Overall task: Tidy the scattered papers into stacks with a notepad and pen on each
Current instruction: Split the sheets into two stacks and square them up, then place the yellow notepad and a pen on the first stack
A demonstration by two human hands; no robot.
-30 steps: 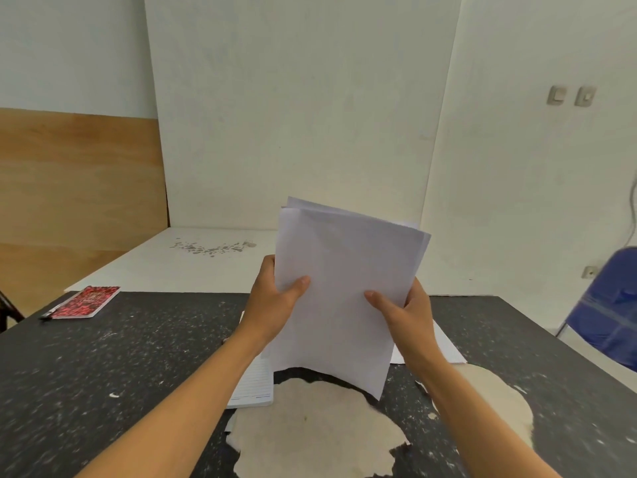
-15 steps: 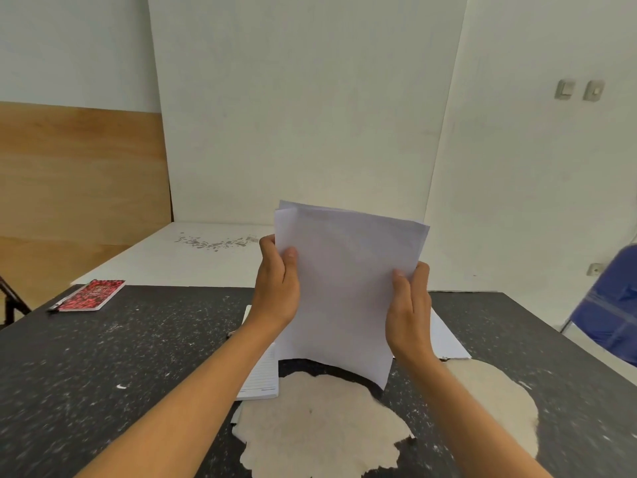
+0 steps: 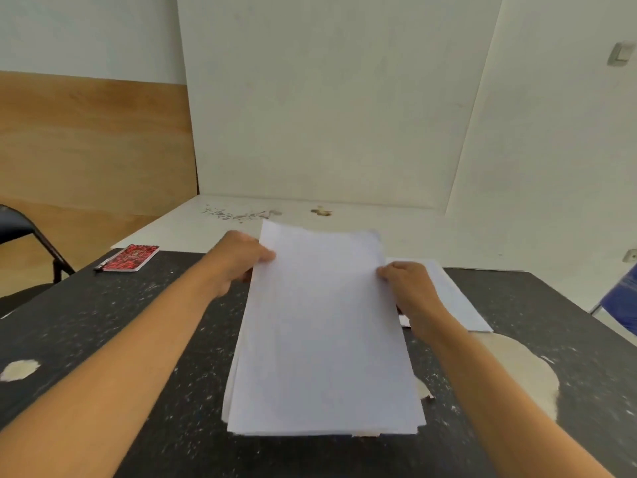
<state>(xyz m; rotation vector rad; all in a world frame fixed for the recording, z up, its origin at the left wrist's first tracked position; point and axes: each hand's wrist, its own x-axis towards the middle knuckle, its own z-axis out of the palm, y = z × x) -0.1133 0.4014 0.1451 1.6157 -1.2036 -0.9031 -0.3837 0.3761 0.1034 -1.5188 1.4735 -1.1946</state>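
Note:
A stack of white papers (image 3: 324, 339) lies almost flat over the middle of the dark speckled table (image 3: 103, 322). My left hand (image 3: 239, 260) grips its far left edge and my right hand (image 3: 408, 288) grips its far right edge. More white sheets (image 3: 455, 298) lie on the table behind my right hand. A red patterned notepad (image 3: 132, 257) rests at the far left corner of the table, with a dark pen (image 3: 103, 265) along its left side.
A black folding chair (image 3: 24, 243) stands to the left of the table. A blue chair (image 3: 620, 305) shows at the right edge. Worn pale patches (image 3: 527, 370) mark the table surface. A white board (image 3: 344, 215) lies behind the table.
The stack was held upright in front of me with both hands squaring its edges. It has tipped down and forward to lie nearly flat over the table, and my view has tilted downward.

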